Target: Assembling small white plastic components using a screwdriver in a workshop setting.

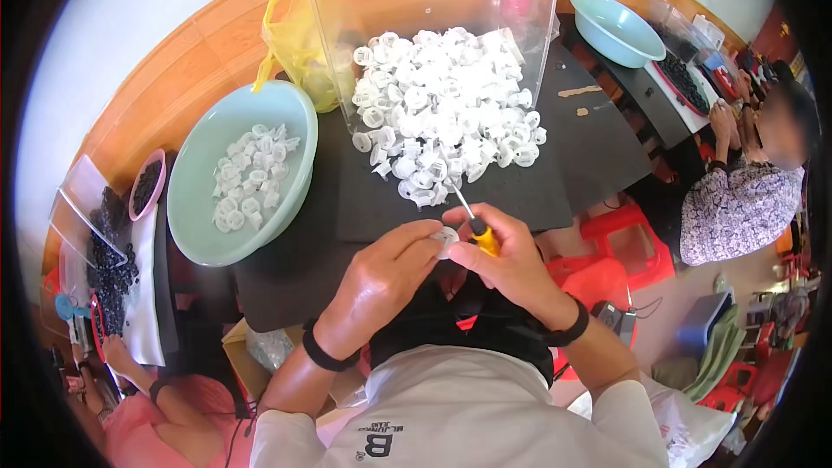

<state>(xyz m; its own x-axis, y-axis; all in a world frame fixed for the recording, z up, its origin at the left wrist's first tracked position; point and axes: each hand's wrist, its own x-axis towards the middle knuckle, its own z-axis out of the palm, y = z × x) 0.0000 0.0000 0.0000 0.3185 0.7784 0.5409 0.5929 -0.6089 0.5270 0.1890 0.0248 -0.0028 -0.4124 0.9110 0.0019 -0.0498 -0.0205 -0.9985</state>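
Note:
My left hand (390,267) pinches a small round white plastic part (446,242) at the table's near edge. Close beside it, my right hand (510,262) is closed around a screwdriver (484,237) with a yellow and black handle. The screwdriver's metal shaft points up and away, toward the pile. My right thumb is next to the white part; whether it touches is hard to tell. Just beyond both hands lies a large heap of similar white plastic parts (451,104), spilling from a clear plastic bin (334,48) onto a dark board (373,215).
At left, a pale green basin (192,208) holds more white parts. A yellow plastic bag (299,43) stands behind it. Another green basin (607,30) is at far right. Co-workers sit on both sides, a patterned sleeve (737,217) at right. Red stools (628,247) stand by my right arm.

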